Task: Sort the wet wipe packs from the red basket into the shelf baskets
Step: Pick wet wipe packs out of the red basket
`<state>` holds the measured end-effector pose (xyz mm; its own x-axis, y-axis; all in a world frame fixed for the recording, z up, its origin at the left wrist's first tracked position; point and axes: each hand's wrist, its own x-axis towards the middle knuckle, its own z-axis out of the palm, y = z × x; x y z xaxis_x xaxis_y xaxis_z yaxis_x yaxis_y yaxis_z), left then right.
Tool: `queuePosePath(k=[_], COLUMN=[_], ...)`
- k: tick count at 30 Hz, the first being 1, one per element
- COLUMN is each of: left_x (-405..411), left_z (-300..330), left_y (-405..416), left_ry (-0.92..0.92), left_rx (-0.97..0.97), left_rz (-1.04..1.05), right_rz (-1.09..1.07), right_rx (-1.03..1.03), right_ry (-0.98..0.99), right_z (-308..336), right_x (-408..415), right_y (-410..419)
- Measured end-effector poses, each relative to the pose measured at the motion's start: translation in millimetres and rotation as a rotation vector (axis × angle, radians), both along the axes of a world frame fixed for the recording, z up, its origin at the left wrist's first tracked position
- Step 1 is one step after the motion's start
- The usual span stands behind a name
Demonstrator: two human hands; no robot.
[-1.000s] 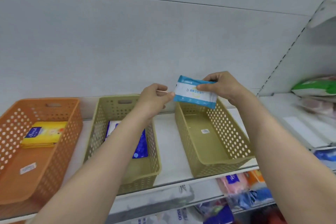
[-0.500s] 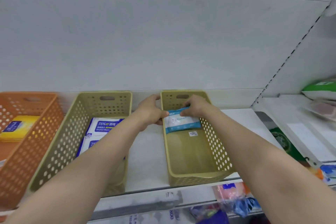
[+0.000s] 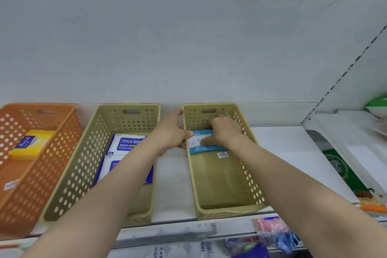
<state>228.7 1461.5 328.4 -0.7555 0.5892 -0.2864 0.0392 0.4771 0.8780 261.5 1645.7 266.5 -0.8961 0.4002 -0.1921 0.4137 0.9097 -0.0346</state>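
Note:
A wet wipe pack (image 3: 207, 149), white with light blue bands, lies low at the far end of the right olive basket (image 3: 228, 211). My right hand (image 3: 225, 131) is on top of it, thumb across its white face and fingers curled over its far edge. My left hand (image 3: 169, 132) reaches over the basket's left wall and grips the pack's left end. Whether the pack touches the basket floor is hidden. The red basket is not in view.
The middle olive basket (image 3: 83, 163) holds two blue-and-white alcohol wipe packs (image 3: 127, 142) under my left forearm. An orange basket (image 3: 31, 195) at the left holds a yellow pack (image 3: 31, 146). Packaged goods fill the shelf below (image 3: 272, 234) and the bay at the right (image 3: 345, 174).
Both hands have brought the pack from above the right olive basket down into its far end. The view has shifted left and closer to the shelf.

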Motion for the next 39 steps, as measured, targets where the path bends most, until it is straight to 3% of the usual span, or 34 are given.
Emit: queuePosePath(k=[7, 21, 26, 33, 39], left_x=[-0.7, 4.1, 1.1, -15.2, -4.9], left_z=[0.8, -1.1, 8.7, 67.1, 95.7], left_y=[1.9, 9.9, -4.5, -95.1, -239.4], left_ry=[0.008, 0.092, 0.19, 0.592, 0.847], left_rx=[-0.003, -0.068, -0.131, -0.239, -0.299], left_rz=[-0.011, 0.073, 0.079, 0.205, 0.357], right_rz=[0.034, 0.035, 0.074, 0.235, 0.425], right_rx=[0.111, -0.049, -0.081, -0.056, -0.099], right_ry=[-0.062, -0.143, -0.24, 0.072, 0.416], right_z=[1.2, 14.9, 58.4, 161.4, 190.2], right_x=[0.3, -0.5, -9.9, -13.3, -5.2], right_y=[-5.8, -5.4, -10.1, -66.8, -200.2])
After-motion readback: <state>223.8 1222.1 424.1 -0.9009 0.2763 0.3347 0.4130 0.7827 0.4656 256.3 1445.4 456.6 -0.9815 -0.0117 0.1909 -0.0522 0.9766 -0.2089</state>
